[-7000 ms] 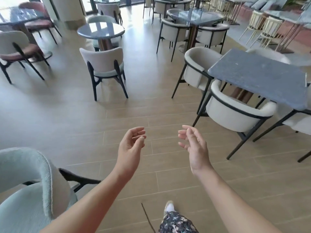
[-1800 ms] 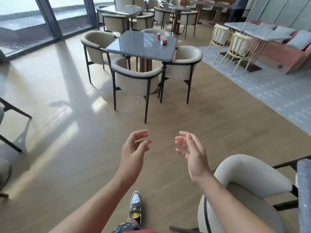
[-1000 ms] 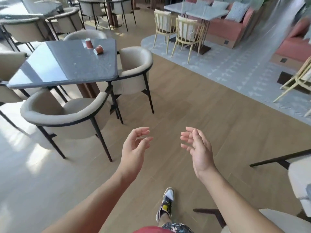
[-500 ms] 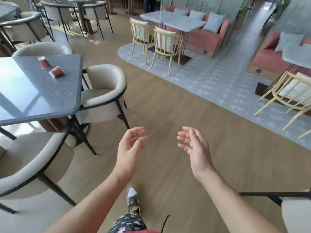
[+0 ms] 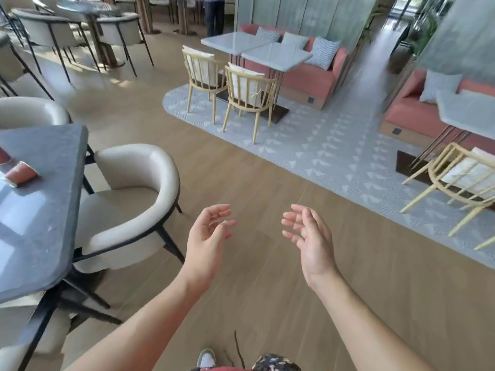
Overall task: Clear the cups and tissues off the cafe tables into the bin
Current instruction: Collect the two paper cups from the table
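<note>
Ahead, both bare arms reach out over the wooden floor (image 5: 267,290), well apart from any table. The left hand (image 5: 207,242) holds nothing, its fingers loosely curled and its palm turned inward. The right hand (image 5: 312,242) is likewise empty, its fingers relaxed and slightly spread, facing the left one across a gap. A grey table (image 5: 45,223) fills the left side of the view. On it, toward its far end and well in from its right edge, a red cup (image 5: 21,173) lies on its side. Just beyond that cup a second red cup (image 5: 2,157) shows only as a sliver cut by the frame, so I cannot tell how it stands. A cream chair (image 5: 134,183) with a black frame is drawn up to the table's right edge, near its far right corner. Farther off, a patterned grey rug (image 5: 321,156) carries two pale wooden chairs (image 5: 246,87) at a pair of light tables (image 5: 257,48), backed by a pink sofa (image 5: 308,76) with cushions. A shoe (image 5: 206,360) shows at the bottom edge.
</note>
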The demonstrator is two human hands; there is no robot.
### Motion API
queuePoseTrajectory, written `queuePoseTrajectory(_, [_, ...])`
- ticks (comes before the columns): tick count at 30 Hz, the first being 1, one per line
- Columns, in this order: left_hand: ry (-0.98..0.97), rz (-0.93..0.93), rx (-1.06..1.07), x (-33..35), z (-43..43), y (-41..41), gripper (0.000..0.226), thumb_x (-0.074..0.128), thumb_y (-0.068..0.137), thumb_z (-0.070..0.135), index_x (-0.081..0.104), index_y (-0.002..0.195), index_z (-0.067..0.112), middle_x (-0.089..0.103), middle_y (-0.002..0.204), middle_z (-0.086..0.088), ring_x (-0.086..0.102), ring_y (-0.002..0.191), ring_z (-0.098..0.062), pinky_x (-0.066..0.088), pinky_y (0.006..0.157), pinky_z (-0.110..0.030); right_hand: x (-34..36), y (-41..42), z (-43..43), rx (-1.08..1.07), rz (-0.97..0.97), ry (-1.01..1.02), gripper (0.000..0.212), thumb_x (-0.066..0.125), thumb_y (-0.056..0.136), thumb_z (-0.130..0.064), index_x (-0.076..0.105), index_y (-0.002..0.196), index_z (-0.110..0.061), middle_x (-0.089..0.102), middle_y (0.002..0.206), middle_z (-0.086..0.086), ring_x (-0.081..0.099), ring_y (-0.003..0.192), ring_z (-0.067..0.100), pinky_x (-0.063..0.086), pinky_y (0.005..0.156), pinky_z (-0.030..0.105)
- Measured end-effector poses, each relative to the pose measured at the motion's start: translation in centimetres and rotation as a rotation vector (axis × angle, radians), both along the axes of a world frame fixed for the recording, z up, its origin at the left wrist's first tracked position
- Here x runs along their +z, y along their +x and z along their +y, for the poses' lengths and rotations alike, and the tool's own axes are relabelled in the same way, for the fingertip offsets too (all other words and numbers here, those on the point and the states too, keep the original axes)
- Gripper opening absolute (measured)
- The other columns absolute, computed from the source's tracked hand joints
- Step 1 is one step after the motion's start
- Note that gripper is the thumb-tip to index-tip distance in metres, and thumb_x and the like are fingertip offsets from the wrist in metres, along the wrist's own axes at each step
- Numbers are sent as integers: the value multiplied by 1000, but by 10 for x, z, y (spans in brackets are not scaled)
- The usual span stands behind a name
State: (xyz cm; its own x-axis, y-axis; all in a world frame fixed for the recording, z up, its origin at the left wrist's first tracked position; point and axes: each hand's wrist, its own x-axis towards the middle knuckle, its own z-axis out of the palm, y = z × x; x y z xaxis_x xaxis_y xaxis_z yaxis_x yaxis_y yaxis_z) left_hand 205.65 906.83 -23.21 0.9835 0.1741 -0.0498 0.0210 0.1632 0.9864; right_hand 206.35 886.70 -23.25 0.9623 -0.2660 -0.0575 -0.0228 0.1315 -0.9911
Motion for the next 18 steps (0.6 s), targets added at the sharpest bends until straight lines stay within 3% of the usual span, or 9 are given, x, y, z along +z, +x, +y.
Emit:
queuePoseTrajectory(11, [-11, 12, -9, -22, -7, 235, 28, 53, 102, -2, 67, 116, 18, 69, 120, -1, 71, 106, -18, 54, 84, -30, -19, 237, -12, 16, 6, 6, 41, 53, 94, -48, 71, 116, -18, 75, 108, 8, 71, 100, 18, 57, 87, 39])
queuePoseTrajectory(18, [-5, 12, 153, -20, -16, 408, 24, 58, 97, 5, 67, 117, 17, 68, 123, -5, 71, 106, -20, 55, 85, -31, -20, 439, -21, 169, 2, -24, 42, 52, 94, -49, 70, 116, -18, 74, 111, 11, 71, 100, 20, 57, 86, 40])
